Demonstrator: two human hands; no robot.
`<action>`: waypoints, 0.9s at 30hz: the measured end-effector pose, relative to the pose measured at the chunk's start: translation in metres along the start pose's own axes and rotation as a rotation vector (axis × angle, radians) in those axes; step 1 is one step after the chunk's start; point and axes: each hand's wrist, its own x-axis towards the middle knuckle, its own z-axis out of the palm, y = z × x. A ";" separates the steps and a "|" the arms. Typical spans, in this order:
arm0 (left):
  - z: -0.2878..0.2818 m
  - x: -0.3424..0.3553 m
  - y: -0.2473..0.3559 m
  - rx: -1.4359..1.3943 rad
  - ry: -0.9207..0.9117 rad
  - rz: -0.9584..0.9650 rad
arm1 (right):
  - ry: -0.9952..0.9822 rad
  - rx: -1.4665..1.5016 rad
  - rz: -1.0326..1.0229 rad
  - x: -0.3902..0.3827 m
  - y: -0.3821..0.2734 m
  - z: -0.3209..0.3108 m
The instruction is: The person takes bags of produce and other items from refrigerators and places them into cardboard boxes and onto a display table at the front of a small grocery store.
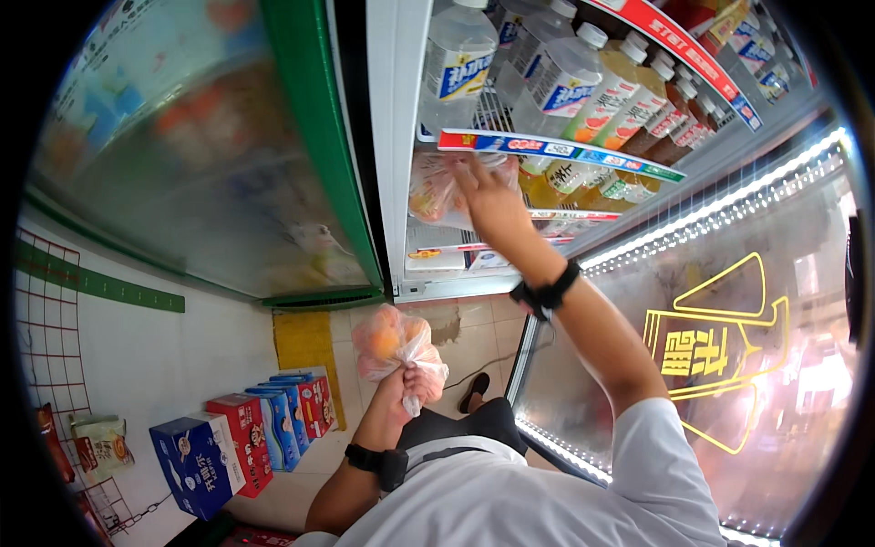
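Plastic fruit bag (389, 340) pinched by left hand (397, 394); can't tell right hand's (500, 216) grip at part-hidden shelved bag (439, 190) below bottles (557, 89).

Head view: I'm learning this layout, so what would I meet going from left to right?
Red wire rack, dark blue carton, plastic bag of orange fruit, right hand, yellow glass-door graphic.

Pinkish-filled transparent plastic bag (439, 193): contents indistinct; partly covered by bare right hand (499, 214). Transparent plastic bag of round orange fruit (398, 343): neck partly hidden by bare left hand (413, 383). Green-framed glass panel (314, 137): cut off at top; coloured goods behind blurred.
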 end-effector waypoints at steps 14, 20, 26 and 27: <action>-0.003 -0.033 0.009 -0.004 0.072 0.290 | 0.105 0.458 0.413 0.026 0.062 0.029; -0.023 -0.042 0.013 0.047 -0.005 0.399 | 0.277 0.979 0.715 0.000 0.011 0.013; -0.011 -0.044 -0.004 -0.054 -0.135 0.302 | 0.448 1.265 0.716 -0.050 -0.022 -0.039; -0.007 -0.042 -0.006 -0.044 -0.119 0.301 | 0.354 1.277 0.752 -0.058 -0.026 -0.043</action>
